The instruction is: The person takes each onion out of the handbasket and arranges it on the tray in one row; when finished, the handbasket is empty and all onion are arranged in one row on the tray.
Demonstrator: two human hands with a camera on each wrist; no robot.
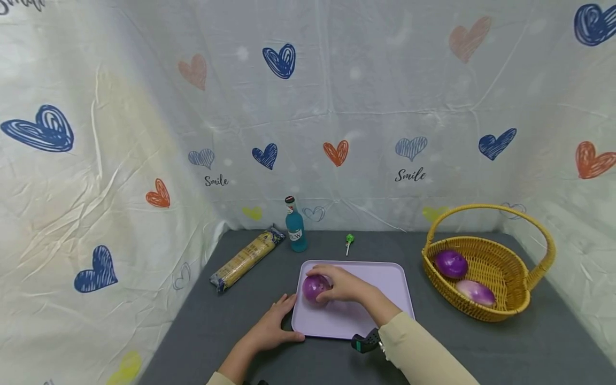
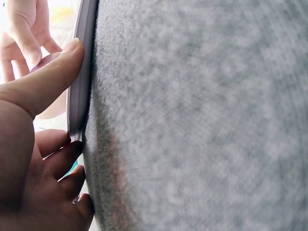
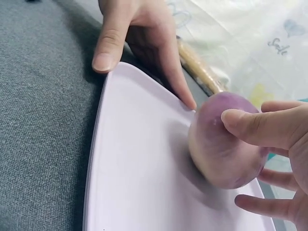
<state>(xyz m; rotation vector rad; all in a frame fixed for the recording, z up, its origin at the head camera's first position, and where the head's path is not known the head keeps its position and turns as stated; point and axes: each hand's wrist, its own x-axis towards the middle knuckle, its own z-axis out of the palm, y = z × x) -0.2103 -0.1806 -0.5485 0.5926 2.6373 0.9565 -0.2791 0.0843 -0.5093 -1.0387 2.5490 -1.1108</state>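
Note:
My right hand [image 1: 343, 285] grips a purple onion [image 1: 315, 287] between thumb and fingers, over the left part of a pale lilac tray [image 1: 358, 315]. In the right wrist view the onion [image 3: 226, 144] appears close over the tray, with a shadow beside it. My left hand [image 1: 273, 326] rests at the tray's near left corner, its thumb against the front edge and its fairly straight forefinger along the left side. The left wrist view has that thumb [image 2: 62, 67] at the tray's rim [image 2: 83, 86].
A yellow wicker basket [image 1: 510, 289] with a tall handle stands at the right, holding two more purple onions [image 1: 451, 263]. Behind the tray are a blue bottle [image 1: 295, 230] and a green lollipop [image 1: 349, 240]. A long yellow packet [image 1: 247, 259] lies at the back left.

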